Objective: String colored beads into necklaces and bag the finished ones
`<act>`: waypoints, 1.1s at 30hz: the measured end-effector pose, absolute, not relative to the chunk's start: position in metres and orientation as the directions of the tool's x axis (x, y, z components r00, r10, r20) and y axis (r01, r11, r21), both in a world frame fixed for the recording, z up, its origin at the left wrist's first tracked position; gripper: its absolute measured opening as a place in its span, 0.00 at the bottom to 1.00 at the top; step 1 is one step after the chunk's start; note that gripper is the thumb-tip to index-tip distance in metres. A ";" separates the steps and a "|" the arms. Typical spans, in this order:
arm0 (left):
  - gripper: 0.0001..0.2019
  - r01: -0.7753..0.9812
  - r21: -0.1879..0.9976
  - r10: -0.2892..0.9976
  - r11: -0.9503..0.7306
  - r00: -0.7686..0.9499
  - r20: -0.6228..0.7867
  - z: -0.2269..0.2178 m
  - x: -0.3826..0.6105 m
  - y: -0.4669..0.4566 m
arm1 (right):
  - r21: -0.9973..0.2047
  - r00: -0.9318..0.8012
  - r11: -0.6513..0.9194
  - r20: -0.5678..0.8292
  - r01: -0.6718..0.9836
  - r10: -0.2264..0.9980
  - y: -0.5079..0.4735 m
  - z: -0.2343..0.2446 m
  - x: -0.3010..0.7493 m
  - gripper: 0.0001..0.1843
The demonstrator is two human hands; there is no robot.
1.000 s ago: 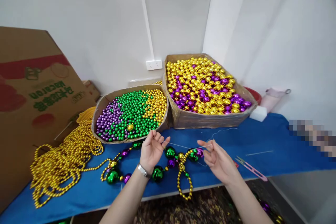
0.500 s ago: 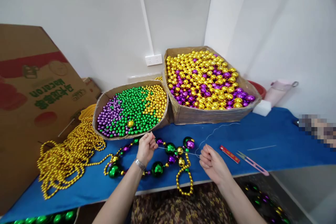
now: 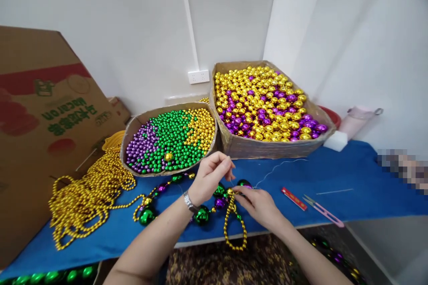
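A bead necklace [image 3: 146, 217] of green, purple and gold balls lies on the blue cloth, with a small loop of gold beads [image 3: 225, 230] hanging over the front edge. My left hand [image 3: 211, 177], a metal watch on its wrist, is raised above the necklace. Its fingers are pinched on a thin clear thread [image 3: 233, 182], which shows only in part. Lower and to the right, my right hand [image 3: 258, 205] has its fingertips closed on the necklace beside a gold ball, at the top of the loop. A loose length of thread curves away behind it.
Behind stand a box of small beads [image 3: 170, 173] and a box of larger balls [image 3: 267, 150]. Gold bead strands [image 3: 83, 200] are heaped at left beside a large carton [image 3: 30, 151]. Pink thread snips [image 3: 324, 211], a red packet [image 3: 293, 198] and a thin needle-like rod [image 3: 334, 191] lie at right.
My hands have come together from holding the thread stretched between them. The left moved right and up; the right moved left onto the necklace at the loop's top.
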State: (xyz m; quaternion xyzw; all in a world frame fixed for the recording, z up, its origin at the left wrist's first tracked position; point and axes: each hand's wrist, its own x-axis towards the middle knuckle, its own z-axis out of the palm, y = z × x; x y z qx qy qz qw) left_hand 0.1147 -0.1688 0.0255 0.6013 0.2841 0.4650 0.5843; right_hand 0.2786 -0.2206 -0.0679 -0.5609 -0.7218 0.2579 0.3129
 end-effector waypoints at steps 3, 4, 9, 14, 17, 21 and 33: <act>0.13 -0.054 0.949 0.849 -0.312 0.433 0.304 0.029 0.117 -0.151 | -0.650 -0.212 0.276 0.178 0.708 0.961 -0.218 -0.069 0.276 0.14; 0.12 0.044 0.913 0.837 -0.405 0.420 0.351 0.027 0.115 -0.144 | -0.626 -0.214 0.279 0.180 0.728 0.960 -0.218 -0.069 0.276 0.16; 0.12 0.487 0.605 0.770 -0.630 0.297 0.564 0.002 0.096 -0.137 | -0.526 -0.183 0.257 0.189 0.811 0.965 -0.217 -0.073 0.281 0.20; 0.13 0.481 0.739 0.881 -0.473 0.292 0.374 -0.037 0.090 -0.173 | -0.455 -0.201 0.270 0.194 0.848 0.960 -0.219 -0.076 0.279 0.18; 0.21 0.393 0.872 0.899 -0.292 0.423 0.111 -0.060 0.102 -0.184 | -0.409 -0.220 0.284 0.198 0.867 0.955 -0.224 -0.077 0.275 0.17; 0.20 0.089 0.989 0.899 0.115 0.415 -0.142 -0.079 0.122 -0.184 | -0.353 -0.227 0.294 0.218 0.888 0.949 -0.230 -0.077 0.269 0.16; 0.14 -0.535 0.774 0.925 0.340 0.340 -0.171 -0.060 0.131 -0.182 | -0.640 -0.145 0.294 0.276 0.710 0.950 -0.247 -0.060 0.309 0.17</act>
